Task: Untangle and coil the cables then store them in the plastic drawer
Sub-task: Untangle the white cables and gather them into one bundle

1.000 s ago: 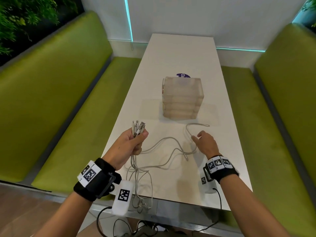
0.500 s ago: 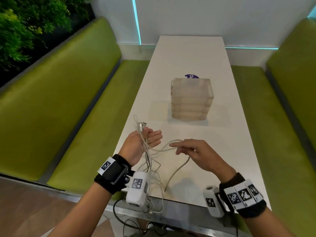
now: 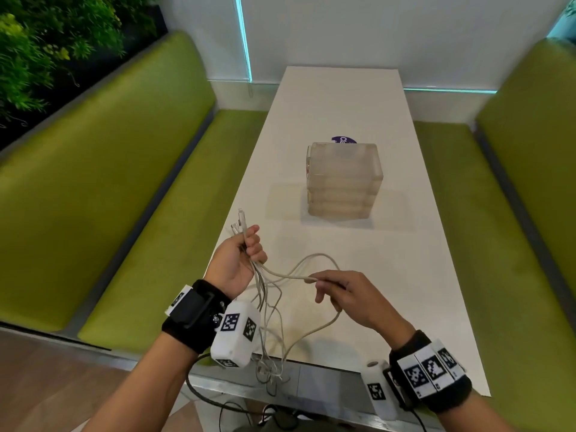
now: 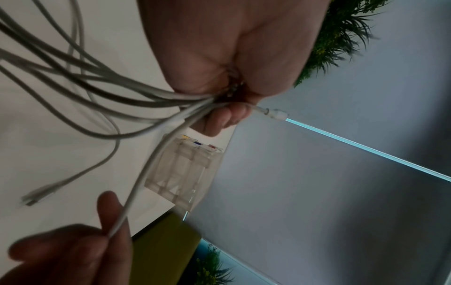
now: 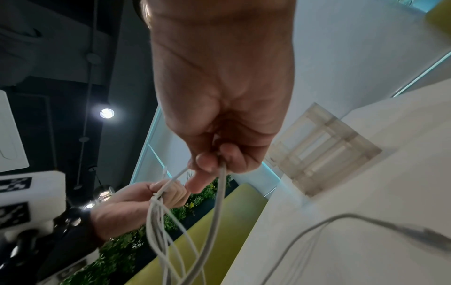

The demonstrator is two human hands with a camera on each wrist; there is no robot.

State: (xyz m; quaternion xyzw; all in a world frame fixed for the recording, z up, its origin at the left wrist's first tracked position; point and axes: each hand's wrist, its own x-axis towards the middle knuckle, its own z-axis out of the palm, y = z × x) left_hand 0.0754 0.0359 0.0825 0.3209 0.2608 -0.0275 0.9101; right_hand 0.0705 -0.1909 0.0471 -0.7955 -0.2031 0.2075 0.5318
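Observation:
My left hand (image 3: 241,260) grips a bundle of white cables (image 3: 265,294) near their plug ends (image 3: 240,221), which stick up above the fist. The strands hang in loops down past the table's near edge. My right hand (image 3: 343,294) pinches one cable (image 3: 293,277) a short way from the left fist and holds it out to the right. That pinch shows up close in the right wrist view (image 5: 219,165). In the left wrist view the fist (image 4: 227,81) closes on the strands (image 4: 109,84). A translucent plastic drawer unit (image 3: 343,179) stands shut mid-table beyond both hands.
The long white table (image 3: 343,98) runs away from me between two green benches (image 3: 103,188) (image 3: 514,198). A purple sticker (image 3: 343,140) lies behind the drawer unit. A loose cable end (image 5: 402,233) rests on the table near my right hand. Dark leads hang below the near edge.
My right hand left the table, came in toward the left hand and took hold of one cable. The left hand opened briefly, then closed again round the bundle.

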